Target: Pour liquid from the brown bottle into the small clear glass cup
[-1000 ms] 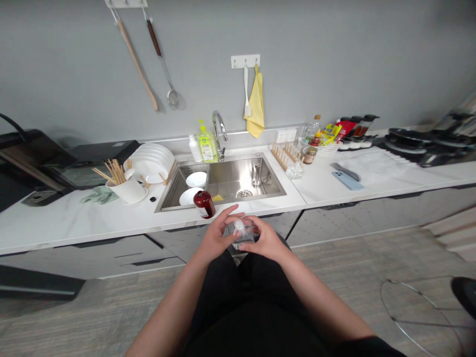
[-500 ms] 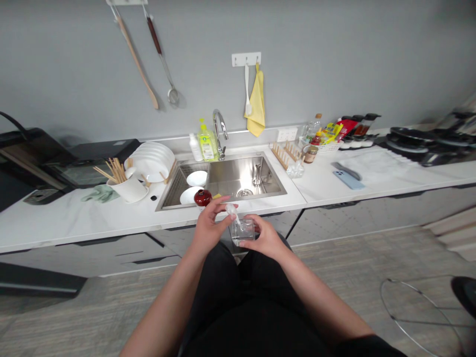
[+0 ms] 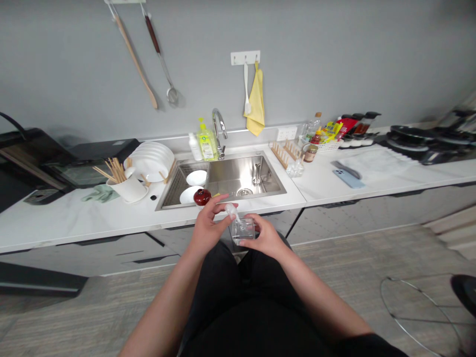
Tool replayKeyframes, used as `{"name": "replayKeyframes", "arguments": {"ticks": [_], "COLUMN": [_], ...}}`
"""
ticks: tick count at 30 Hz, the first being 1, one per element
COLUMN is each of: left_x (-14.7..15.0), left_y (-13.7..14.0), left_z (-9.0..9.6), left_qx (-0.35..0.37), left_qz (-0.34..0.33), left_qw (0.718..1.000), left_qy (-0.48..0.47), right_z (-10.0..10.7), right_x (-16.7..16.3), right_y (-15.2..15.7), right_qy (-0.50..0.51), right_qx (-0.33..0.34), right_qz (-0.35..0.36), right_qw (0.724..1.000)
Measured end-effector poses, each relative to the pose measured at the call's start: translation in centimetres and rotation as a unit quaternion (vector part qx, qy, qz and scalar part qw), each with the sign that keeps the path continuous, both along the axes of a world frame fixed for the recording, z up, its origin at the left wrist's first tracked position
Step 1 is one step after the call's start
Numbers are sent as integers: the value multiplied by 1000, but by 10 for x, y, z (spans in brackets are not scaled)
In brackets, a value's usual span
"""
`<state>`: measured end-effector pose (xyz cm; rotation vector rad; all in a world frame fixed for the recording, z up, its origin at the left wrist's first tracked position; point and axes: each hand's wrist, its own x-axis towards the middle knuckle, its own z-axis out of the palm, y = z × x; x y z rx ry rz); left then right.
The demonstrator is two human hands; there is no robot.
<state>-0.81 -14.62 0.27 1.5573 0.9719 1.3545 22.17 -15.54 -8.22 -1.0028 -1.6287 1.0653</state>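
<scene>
In front of the counter edge, my right hand (image 3: 267,238) grips a small clear square jar (image 3: 243,232) by its right side, thumb and fingers wrapped around it. My left hand (image 3: 210,223) pinches a translucent white rounded lid (image 3: 231,210), tilted above the jar. A thin white stem, spoon-like, runs from the lid down into the jar's mouth. What the jar contains is too small to make out. Just behind my left fingers, a glossy dark red round lidded pot (image 3: 202,197) stands at the sink's front edge, its lower part partly hidden.
Behind my hands is a steel sink (image 3: 245,171) with white bowls (image 3: 196,178) and a faucet (image 3: 219,134). White plates (image 3: 150,161) and a chopstick holder (image 3: 130,189) stand left. To the right are a wooden rack (image 3: 280,154), a brown jar (image 3: 309,153) and a blue phone (image 3: 348,179).
Almost nothing differs. The view has shifted very slightly, and both hands keep the same hold on the jar and the lid.
</scene>
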Motion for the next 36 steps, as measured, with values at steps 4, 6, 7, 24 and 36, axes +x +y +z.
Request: {"name": "replayKeyframes", "arguments": {"ticks": [4,6,7,24,36], "left_x": [2,3,3,-37,-243], "left_y": [-2,-2,-2,-20,26], "left_z": [-1,-2,-3,-16,-77], "left_qx": [-15,-19,-20,9,-116], "left_qz": [0,7,10,85,449], "left_qw": [1000,1000,1000,996,886], "left_qy": [-19,-20,-19,17,12], "right_z": [0,0,1,-12,-17], "right_x": [0,0,0,-4,-6], "right_y": [0,0,0,8,21], "right_qy": [1,1,1,-10,-17], "right_qx": [0,-2,-3,-5,-12], "right_qz": [0,-3,-4,-12,0], "right_qw": [1000,1000,1000,1000,1000]}}
